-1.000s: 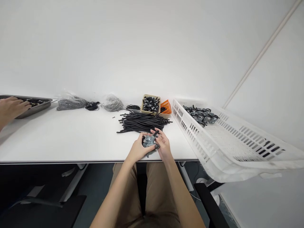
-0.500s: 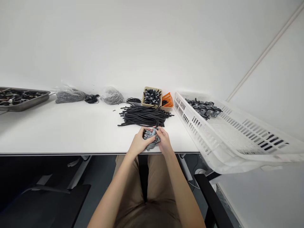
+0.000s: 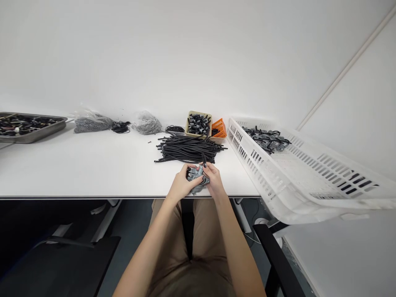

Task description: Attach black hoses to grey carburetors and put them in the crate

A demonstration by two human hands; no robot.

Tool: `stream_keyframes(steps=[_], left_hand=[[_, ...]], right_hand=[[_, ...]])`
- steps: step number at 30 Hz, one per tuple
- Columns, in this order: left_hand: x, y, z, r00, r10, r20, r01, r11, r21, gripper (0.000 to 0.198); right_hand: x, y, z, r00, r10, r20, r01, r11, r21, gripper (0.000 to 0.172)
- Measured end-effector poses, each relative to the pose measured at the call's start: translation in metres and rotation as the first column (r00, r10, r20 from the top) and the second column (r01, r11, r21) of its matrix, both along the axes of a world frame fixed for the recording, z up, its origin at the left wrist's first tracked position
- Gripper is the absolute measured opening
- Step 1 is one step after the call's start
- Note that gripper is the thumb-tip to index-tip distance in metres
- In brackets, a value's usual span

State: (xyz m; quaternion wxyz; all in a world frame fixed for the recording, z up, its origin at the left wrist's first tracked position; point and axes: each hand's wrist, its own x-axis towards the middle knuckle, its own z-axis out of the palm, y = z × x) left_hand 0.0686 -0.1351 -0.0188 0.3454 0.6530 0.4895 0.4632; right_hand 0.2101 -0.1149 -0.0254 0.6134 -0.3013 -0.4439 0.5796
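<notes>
Close to the front edge of the table, a grey metal carburetor [image 3: 194, 175] is held between both hands. My left hand [image 3: 180, 184] is closed around its left side, with the thumb lying across the front. My right hand [image 3: 215, 181] grips the upper right side, fingertips at the base of a black part [image 3: 203, 158] that sticks up from the top. Fingers cover much of the metal body. Just beyond the hands lies a pile of black rubber hoses [image 3: 187, 149].
Behind the hoses stand a beige bin [image 3: 187, 131] of small grey and black parts and an orange basket [image 3: 220, 126]. A white crate [image 3: 256, 169] with more carburetors is at right. Plastic bags [image 3: 93, 122], black rings [image 3: 120, 126] and a metal tray [image 3: 46, 131] are leftward.
Both hands keep hold of the carburetor, with only slight finger movement at its top. The whole view has shifted a little.
</notes>
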Motion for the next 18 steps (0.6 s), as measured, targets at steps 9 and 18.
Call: stream_keyframes(steps=[9,18], left_hand=[[-0.0007,-0.0006,0.0001,1.000,-0.023,-0.005,0.023,1.000,0.006,0.041],[-0.0011,0.0011,-0.0013,1.000,-0.024,0.010,0.024,0.999,0.025,0.041]], right_hand=[[0.0002,-0.0008,-0.0038,1.000,0.002,-0.017,-0.003,1.000,-0.021,0.041],[0.0014,-0.0025,-0.0058,1.000,0.006,-0.015,-0.006,1.000,0.016,0.034]])
